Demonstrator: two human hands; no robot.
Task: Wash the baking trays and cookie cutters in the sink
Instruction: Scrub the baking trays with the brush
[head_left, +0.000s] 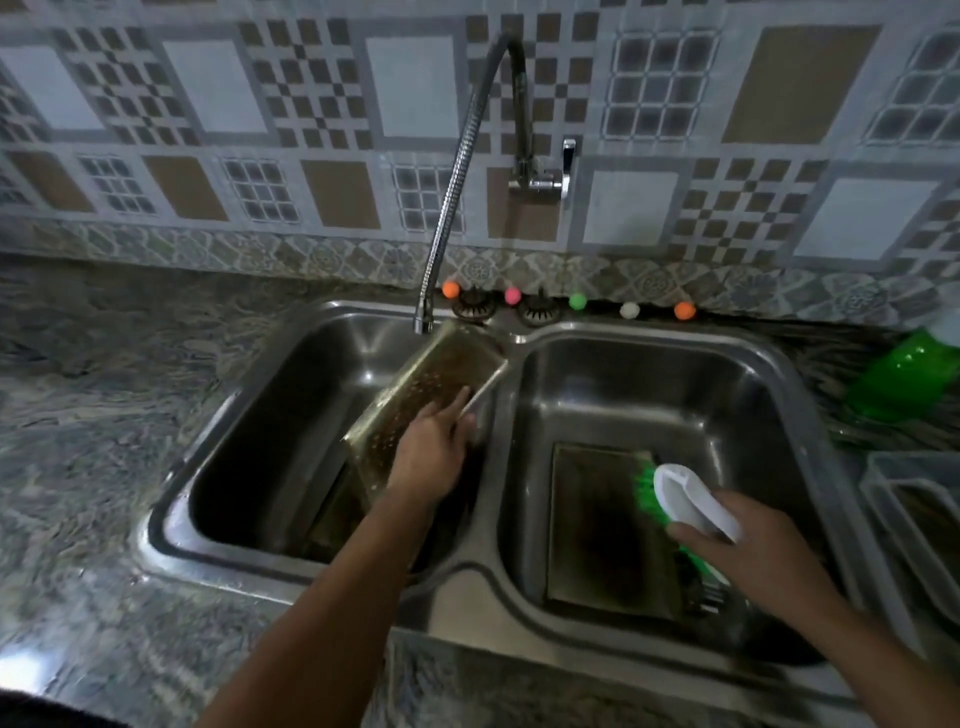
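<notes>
Lower right of the frame, my right hand (748, 545) grips a white scrubbing brush (693, 501) with green bristles, held over a flat dark baking tray (597, 530) lying on the floor of the sink's (467, 587) right basin. At centre, my left hand (434, 449) grips the right rim of a perforated baking tray (415, 400), thumb side inside on the holes, fingers curled over the rim; it stands tilted in the left basin, its far end under the faucet (423, 317) spout. I see no cookie cutters clearly. Further back, small coloured balls (576, 301) line the sink's back ledge. A green bottle (904, 374) lies at the right edge.
</notes>
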